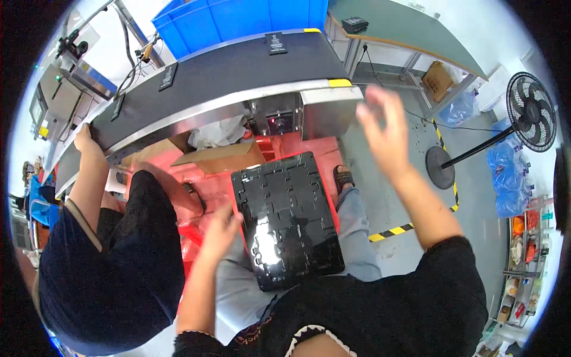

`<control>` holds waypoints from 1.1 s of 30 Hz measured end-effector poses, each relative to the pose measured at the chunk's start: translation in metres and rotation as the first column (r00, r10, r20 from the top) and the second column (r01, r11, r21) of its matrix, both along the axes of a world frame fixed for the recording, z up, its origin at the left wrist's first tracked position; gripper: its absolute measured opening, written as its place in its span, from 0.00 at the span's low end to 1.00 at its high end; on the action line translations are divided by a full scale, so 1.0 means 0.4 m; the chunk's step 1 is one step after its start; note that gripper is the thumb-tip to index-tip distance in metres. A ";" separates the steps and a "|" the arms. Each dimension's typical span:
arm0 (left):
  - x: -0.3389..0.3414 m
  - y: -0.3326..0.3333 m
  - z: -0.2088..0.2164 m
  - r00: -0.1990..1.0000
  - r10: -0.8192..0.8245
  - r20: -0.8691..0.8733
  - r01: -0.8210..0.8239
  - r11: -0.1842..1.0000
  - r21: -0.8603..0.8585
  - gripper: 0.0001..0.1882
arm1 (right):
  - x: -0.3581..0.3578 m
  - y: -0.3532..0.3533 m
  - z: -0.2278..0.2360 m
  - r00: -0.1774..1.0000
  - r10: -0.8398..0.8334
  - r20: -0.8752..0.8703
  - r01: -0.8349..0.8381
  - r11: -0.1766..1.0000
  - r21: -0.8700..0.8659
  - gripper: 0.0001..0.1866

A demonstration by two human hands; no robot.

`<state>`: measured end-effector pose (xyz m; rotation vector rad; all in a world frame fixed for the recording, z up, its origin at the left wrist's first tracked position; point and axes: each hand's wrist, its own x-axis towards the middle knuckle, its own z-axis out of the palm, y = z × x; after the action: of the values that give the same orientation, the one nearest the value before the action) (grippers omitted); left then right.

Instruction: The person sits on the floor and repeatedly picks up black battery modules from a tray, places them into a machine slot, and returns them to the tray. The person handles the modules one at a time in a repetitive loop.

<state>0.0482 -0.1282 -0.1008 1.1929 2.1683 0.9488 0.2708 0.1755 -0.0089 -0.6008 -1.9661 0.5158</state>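
Note:
A black moulded plastic tray (291, 220) with shaped recesses lies in front of me over my lap, with red material showing along its edges. My left hand (220, 232) is beside the tray's left edge, fingers apart and nothing seen in them. Raised off to the right, by the metal end of the conveyor, my right hand (385, 128) has its fingers spread and slightly blurred, with nothing visible in it. On the dark conveyor belt (226, 71) lie flat black pieces: one (275, 43) near the far end, another (168, 77) midway and a third (117, 107) further left.
A co-worker's hand (86, 138) rests at the belt's left part. Behind the belt stands a blue bin (238, 18). A cardboard box (223, 157) sits under the conveyor. To the right are a green-topped table (404, 33) holding a black stack (355, 24), and a standing fan (531, 112).

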 end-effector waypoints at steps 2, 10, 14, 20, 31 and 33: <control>-0.101 0.113 0.112 0.988 -0.073 -0.135 0.085 0.993 0.085 0.18 | -0.102 0.140 0.080 1.000 0.016 -0.021 -0.013 0.990 0.138 0.18; -0.495 0.571 0.323 0.620 0.046 -0.783 0.244 0.938 0.248 0.26 | -0.507 0.563 0.102 0.577 -0.192 0.794 0.296 0.955 0.017 0.35; -0.652 0.661 0.327 0.611 -0.132 -0.781 0.081 0.991 -0.105 0.55 | -0.518 0.493 0.139 0.483 -0.112 0.869 0.274 0.961 -0.028 0.27; -0.646 0.758 0.358 0.834 -0.416 -0.363 0.328 0.902 -0.280 0.51 | -0.365 0.450 0.133 0.933 0.358 0.040 -0.215 0.643 -0.735 0.14; -0.463 0.838 0.382 0.871 -0.402 -0.284 0.317 0.900 -0.301 0.54 | -0.159 -0.172 -0.230 0.790 0.605 -0.099 -0.244 0.162 -0.956 0.09; -0.427 0.849 0.384 0.886 -0.368 -0.284 0.274 0.907 -0.319 0.52 | -0.155 -0.232 -0.357 0.857 0.499 0.128 -0.130 0.449 -0.884 0.09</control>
<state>-0.1226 0.2113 0.0529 1.6042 2.1602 0.3057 0.2086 0.0827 -0.1515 -0.9841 -2.0988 1.8353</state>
